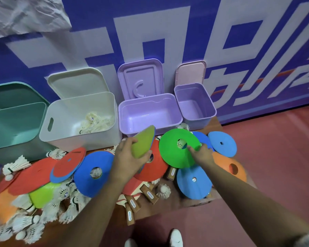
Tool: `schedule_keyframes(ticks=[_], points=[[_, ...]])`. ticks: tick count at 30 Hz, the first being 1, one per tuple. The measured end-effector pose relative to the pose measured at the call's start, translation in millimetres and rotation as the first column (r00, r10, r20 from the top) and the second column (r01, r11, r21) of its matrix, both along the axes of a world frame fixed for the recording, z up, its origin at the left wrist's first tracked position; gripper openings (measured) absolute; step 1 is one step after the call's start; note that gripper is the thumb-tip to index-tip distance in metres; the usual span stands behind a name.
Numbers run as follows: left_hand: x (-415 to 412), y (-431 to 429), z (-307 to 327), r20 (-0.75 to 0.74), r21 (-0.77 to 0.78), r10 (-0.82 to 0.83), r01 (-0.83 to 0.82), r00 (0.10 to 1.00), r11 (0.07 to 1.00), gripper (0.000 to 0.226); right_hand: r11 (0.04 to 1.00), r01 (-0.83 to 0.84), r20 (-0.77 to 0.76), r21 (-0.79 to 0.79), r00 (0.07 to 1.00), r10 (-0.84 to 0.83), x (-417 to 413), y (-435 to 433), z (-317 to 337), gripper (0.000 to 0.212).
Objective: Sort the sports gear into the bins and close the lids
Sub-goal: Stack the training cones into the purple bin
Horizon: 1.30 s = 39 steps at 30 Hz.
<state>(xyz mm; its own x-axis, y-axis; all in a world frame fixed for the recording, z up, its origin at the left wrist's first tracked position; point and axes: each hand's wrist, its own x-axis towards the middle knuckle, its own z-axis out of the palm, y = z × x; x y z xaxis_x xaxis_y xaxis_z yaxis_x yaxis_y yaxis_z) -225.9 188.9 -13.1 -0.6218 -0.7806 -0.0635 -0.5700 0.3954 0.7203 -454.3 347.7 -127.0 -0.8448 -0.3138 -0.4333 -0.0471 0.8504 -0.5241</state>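
In front of the wide purple bin (pixel 150 107), our left hand (pixel 130 157) is gripping a lime cone (pixel 144 141) and our right hand (pixel 202 154) is pinching a green cone (pixel 173 154); we should be nesting them, then lowering both in flat.

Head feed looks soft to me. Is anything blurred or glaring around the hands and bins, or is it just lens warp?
Head view: even light, no hard shadows or glare. Wide-angle warp stretches the teal bin at the left edge. The yellow-green disc in the left hand looks slightly motion-blurred; the green disc the right hand holds is sharp.
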Motion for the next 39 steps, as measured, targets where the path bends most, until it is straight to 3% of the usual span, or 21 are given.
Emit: schedule_keyframes(ticks=[3,8,13,17,20,25,29,32,35,37,39], points=[[-7.2,0.6,-8.7,0.047,-0.056,-0.018,0.021,0.999,0.998,0.072,1.0,0.03,0.008,-0.006,1.0,-0.03,-3.8,-3.6,-7.2,0.08],[-12.3,2.2,-18.2,0.094,-0.016,0.009,-0.008,0.996,1.0,0.069,0.952,0.27,0.222,-0.148,0.947,-0.234,-14.6,-3.7,-21.3,0.091],[-12.7,4.9,-17.9,0.075,0.045,0.044,-0.048,0.996,0.998,0.072,0.784,0.372,0.295,-0.498,0.922,-0.25,-6.2,-11.5,4.6,0.034],[-11.3,0.0,-13.2,-0.01,0.123,0.126,-0.124,0.992,0.985,0.057,0.618,0.272,0.33,-0.738,0.944,-0.021,26.3,-26.7,64.7,0.011],[-14.2,-1.6,-3.5,-0.092,0.198,0.2,-0.179,0.976,0.964,0.04,0.543,0.131,0.288,-0.83,0.933,0.215,62.9,-37.8,99.6,0.01],[-19.3,-2.0,12.6,-0.273,0.507,0.364,-0.189,0.89,0.841,0.021,0.564,-0.131,0.157,-0.815,0.888,0.432,107.6,-52.5,98.4,0.026],[-10.7,-0.7,12.4,-0.272,0.647,0.439,-0.175,0.856,0.742,0.027,0.537,-0.289,0.076,-0.792,0.826,0.558,120.7,-51.4,89.4,0.033],[-2.8,-2.6,5.9,-0.186,0.582,0.393,-0.222,0.9,0.782,0.039,0.53,-0.395,0.05,-0.75,0.766,0.641,124.3,-49.9,81.7,0.035],[-0.4,-3.0,5.2,-0.087,0.382,0.339,-0.283,0.937,0.88,0.025,0.53,-0.417,0.067,-0.738,0.736,0.673,125.5,-48.1,78.4,0.034],[-1.8,-2.6,8.6,-0.048,0.308,0.314,-0.285,0.948,0.908,0.019,0.568,-0.385,0.106,-0.727,0.755,0.647,121.6,-45.1,79.9,0.029],[-2.8,-2.1,11.9,-0.087,0.355,0.332,-0.283,0.939,0.891,0.017,0.631,-0.301,0.116,-0.715,0.839,0.532,115.4,-40.3,79.3,0.025]])
